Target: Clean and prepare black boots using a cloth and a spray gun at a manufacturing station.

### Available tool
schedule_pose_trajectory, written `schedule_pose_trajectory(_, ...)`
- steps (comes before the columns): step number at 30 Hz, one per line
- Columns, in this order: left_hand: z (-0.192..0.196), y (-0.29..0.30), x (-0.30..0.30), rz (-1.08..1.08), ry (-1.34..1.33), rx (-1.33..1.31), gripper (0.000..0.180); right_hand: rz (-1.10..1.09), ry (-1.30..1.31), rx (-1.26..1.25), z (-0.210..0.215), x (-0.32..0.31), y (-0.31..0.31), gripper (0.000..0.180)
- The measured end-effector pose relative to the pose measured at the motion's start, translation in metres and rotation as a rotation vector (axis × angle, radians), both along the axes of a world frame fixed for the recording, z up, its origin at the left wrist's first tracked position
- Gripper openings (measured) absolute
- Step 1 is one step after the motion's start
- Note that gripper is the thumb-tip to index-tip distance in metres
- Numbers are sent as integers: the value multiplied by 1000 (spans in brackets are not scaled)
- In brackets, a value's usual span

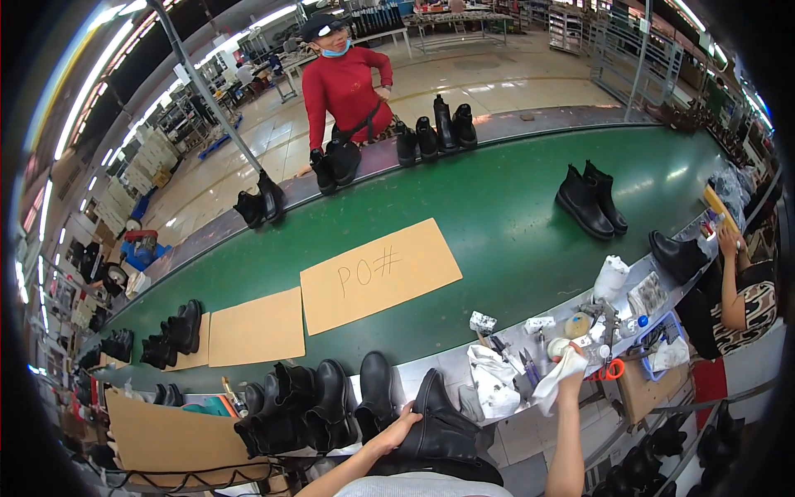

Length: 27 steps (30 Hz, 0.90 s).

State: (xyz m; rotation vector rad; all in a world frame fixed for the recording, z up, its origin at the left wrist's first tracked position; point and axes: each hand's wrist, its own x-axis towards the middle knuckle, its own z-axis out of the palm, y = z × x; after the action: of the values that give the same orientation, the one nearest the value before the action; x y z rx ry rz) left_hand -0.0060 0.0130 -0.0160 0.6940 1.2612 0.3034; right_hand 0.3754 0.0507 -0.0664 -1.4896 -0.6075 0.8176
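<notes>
My left hand (403,427) grips a black ankle boot (443,418) by its side, close to my body at the near edge of the bench. The boot lies tilted, with its toe pointing away from me. Over the cluttered ledge to the right, my right hand (570,377) is closed on a white cloth (550,389) that hangs down from it. Beside that hand sits a small round white container (560,348). Another black boot (377,389) stands just left of the held one, and several more black boots (331,398) crowd further left.
A green conveyor belt (505,215) crosses ahead, carrying cardboard sheets (381,276) and a pair of boots (590,201). Orange-handled scissors (611,370), a blue basket (662,352) and stained rags (494,381) lie right. A person in red (352,87) stands opposite; a co-worker's arm (730,286) shows right.
</notes>
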Motion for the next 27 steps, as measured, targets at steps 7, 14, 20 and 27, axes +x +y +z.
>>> schedule_pose_trajectory(7, 0, -12, -3, -11, 3, -24, 75, 119, -572, -227, 40, 37, -25, 25)
schedule_pose_trajectory(14, 5, 17, -1, 6, 49, 108, 64, 375, 372, -78, 149, -103, -14, 7)
schedule_pose_trajectory(20, 2, 24, 2, -83, 164, 69, 77, 1138, 118, -478, 121, -152, -6, 36)
schedule_pose_trajectory(27, 15, 5, 5, -99, 204, 22, 74, 1320, -223, -453, 97, -189, -33, 50)
